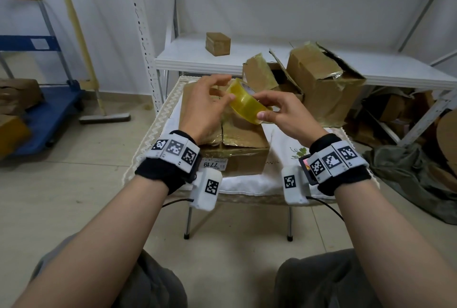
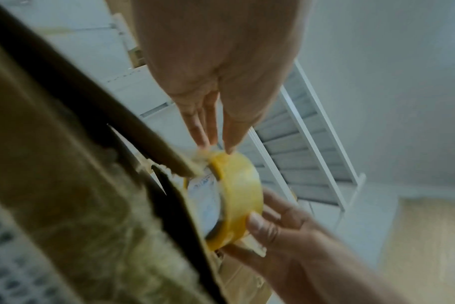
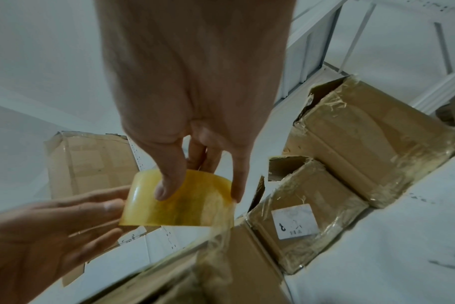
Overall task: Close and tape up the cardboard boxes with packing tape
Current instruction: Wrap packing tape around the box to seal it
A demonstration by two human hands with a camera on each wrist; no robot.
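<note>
Blue cart (image 1: pixel 49 110) and broom (image 1: pixel 103 115) are noted far left on the floor, well apart from the work.

Left hand (image 1: pixel 205 107) is raised over the box (image 1: pixel 237 144); its fingertips (image 2: pixel 230 144) are laid against the outer face of the tape roll (image 1: pixel 244 101), thumb and fingers loosely spread, not wrapped round it. A feeling-out for the loose tape end is judged likely; the end itself cannot be made out.

The roll is held in the air between both hands, above the box's closed top flaps, touching no surface. It is clamped by the right hand (image 1: pixel 284 115): thumb on the outer face, fingers on the rim, seen plainly in the right wrist view.

Handling, as judged: the roll is light and stiff, its cardboard core rigid, the outer face glossy and likely slick. The best hold is taken across the rims or through the core, leaving the face free for peeling. Freed tape is expected to be thin, clingy and prone to folding on itself.

Orientation: the roll is tilted, its axis running from near left up to far right in the head view; the open core faces up and away toward the shelf (image 1: pixel 188 58).

The box lies on a cloth-covered table (image 1: pixel 247 184), long side running away from the person, centre seam not yet visibly closed by fresh tape. Two opened boxes (image 1: pixel 321 85) stand right of it.
</note>
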